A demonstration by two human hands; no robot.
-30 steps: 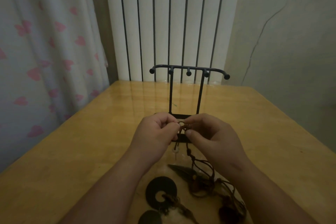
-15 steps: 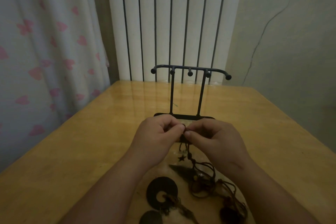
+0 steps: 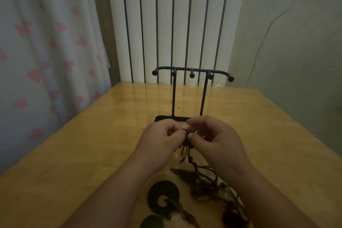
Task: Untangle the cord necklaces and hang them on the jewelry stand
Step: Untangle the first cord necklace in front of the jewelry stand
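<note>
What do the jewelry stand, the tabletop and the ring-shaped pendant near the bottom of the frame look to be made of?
Jewelry stand: thin black rods with ball-tipped pegs, probably painted metal, matte. Tabletop: yellowish wood or wood-look board under a glossy coat; it mirrors the radiator's stripes. Ring-shaped pendant: dark, dull, flat disc, possibly wood or stone; too dim to tell.

Both bare forearms reach forward from the bottom edge and converge near the middle. The left hand [image 3: 160,141] is curled, knuckles up, thumb and fingertips pinched together at its inner side. The right hand [image 3: 215,139] mirrors it, thumb pressed toward its bent forefinger, the 2 hands nearly touching.
</note>
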